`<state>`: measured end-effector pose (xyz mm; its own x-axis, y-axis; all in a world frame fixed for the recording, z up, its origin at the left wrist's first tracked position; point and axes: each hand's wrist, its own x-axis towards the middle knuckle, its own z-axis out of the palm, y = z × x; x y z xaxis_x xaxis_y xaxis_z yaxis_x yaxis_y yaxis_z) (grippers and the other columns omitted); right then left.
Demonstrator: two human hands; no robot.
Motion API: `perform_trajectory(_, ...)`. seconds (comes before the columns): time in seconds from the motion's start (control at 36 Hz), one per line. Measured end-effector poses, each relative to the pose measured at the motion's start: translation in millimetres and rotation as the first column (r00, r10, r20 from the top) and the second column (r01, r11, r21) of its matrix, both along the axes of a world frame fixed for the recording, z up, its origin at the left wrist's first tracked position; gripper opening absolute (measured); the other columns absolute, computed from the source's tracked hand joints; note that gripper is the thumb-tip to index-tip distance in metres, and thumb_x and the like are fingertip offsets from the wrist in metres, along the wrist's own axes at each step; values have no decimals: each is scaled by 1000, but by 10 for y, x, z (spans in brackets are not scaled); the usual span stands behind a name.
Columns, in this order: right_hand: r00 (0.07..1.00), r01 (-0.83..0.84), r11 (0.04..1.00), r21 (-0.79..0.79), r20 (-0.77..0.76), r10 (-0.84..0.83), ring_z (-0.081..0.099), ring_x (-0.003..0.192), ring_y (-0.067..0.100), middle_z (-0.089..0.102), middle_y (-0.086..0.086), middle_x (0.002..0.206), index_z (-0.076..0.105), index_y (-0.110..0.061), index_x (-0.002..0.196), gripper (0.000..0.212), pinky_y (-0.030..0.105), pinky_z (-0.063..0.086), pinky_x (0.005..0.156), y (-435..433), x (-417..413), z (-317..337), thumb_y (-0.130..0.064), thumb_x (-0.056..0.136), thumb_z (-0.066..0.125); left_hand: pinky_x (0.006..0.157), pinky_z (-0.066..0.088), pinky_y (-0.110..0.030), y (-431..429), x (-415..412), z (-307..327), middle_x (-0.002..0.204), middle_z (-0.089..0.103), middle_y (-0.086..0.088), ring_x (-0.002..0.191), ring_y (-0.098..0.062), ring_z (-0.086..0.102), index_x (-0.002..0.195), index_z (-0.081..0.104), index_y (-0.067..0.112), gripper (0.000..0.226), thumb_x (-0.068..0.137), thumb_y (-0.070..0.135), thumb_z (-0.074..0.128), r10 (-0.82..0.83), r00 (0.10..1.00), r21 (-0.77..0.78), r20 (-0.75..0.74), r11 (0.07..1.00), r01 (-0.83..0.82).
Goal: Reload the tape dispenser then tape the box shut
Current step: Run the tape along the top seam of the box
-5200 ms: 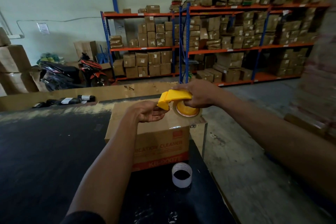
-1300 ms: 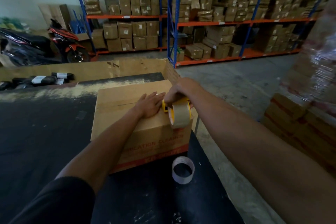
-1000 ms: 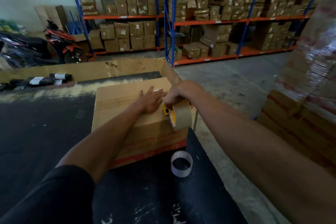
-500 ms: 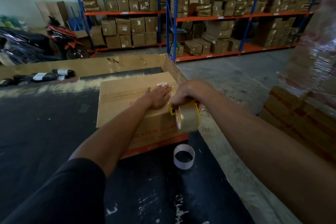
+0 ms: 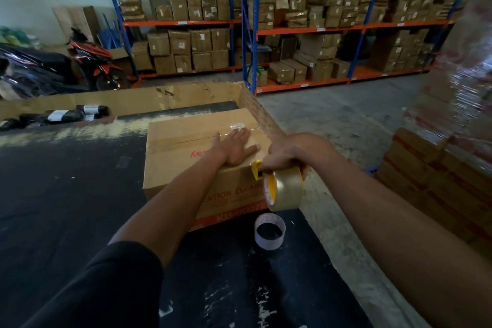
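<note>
A brown cardboard box with red lettering stands on the black table, its top flaps closed. My left hand lies flat and open on the box top near its right end. My right hand grips the yellow tape dispenser, loaded with a clear tape roll, at the box's near right corner, over the edge. A crumpled bit of clear tape sits on the seam beyond my left fingers. An empty white tape core stands on the table in front of the box.
A large flat cardboard sheet lines the table's far edge, with black wrapped parcels at far left. The table's right edge drops to a concrete floor. Stacked wrapped cartons stand right. Shelving racks and a motorbike are behind.
My right hand has drawn the dispenser back along the box top toward me, down to its near right corner. My left hand has flattened onto the box top and slid slightly forward.
</note>
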<state>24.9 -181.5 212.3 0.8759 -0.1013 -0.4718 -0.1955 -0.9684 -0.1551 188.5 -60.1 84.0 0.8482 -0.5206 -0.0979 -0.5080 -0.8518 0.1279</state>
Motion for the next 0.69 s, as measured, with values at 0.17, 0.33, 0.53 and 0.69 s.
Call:
perform_trajectory(0.17, 986, -52, 996, -79, 153, 63, 61, 87, 25, 61, 12, 110, 59, -11, 128, 46, 34, 51, 70, 53, -65, -250, -39, 91, 57, 122, -3, -64, 5, 16, -28, 172, -3, 0, 159, -18, 0, 163, 5, 21, 86, 97, 73, 22, 26, 1000, -13, 6, 1000, -26)
perform_trajectory(0.33, 993, 76, 969, 236, 76, -96, 68, 91, 30, 64, 16, 111, 64, -10, 113, 43, 37, 62, 70, -258, 130, -386, -44, 87, 64, 122, -2, -65, 20, -9, 1, 172, -2, -1, 159, -19, 0, 163, 5, 19, 86, 97, 72, 23, 15, 1000, -11, 4, 1000, -15)
perform_trajectory(0.53, 956, 197, 896, 398, -279, -87, 65, 87, 25, 68, 9, 107, 67, -19, 109, 35, 34, 54, 71, -436, 178, -969, -39, 81, 70, 123, -2, -64, 15, -35, 1, 172, -2, -1, 159, -19, 0, 163, 6, 19, 84, 98, 71, 22, 7, 1000, -36, 16, 999, -6)
perform_trajectory(0.69, 933, 199, 811, 550, -359, 14, 71, 100, 27, 74, 10, 113, 65, -16, 129, 51, 40, 59, 82, -493, 262, -1136, -34, 83, 77, 123, -1, -63, 44, -58, -4, 172, 5, 2, 159, -18, 5, 162, 14, 22, 83, 98, 72, 27, 15, 999, -100, 42, 995, -11)
